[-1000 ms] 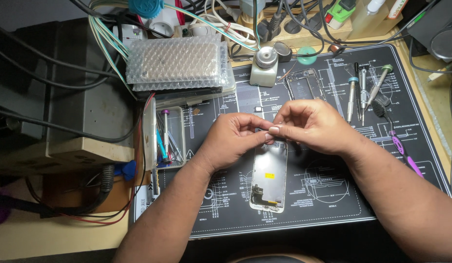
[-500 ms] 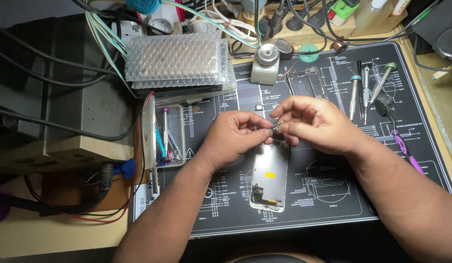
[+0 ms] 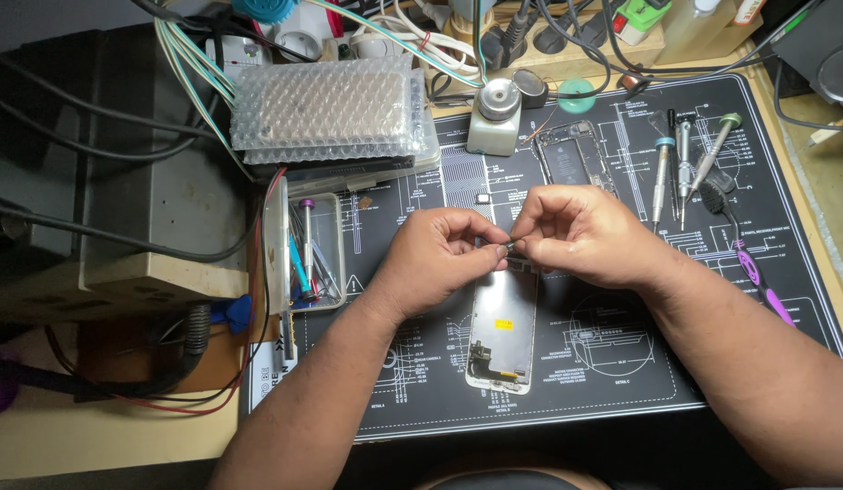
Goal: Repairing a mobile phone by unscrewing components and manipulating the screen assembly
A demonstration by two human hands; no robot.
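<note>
We work over the black repair mat [image 3: 712,363]. The phone screen panel [image 3: 503,331] lies flat at mat centre, unmoved vs 1 s ago. Our left hand [image 3: 440,259] & right hand [image 3: 576,236] now sit lower and closer, fingertips pinched together on a tiny dark part [image 3: 507,245] just above the panel's far end.

A dark printed work mat [image 3: 621,363] covers a wooden bench [image 3: 95,440]; a grey metal box [image 3: 122,181] stands left, cables [image 3: 195,63] trailing behind.
</note>
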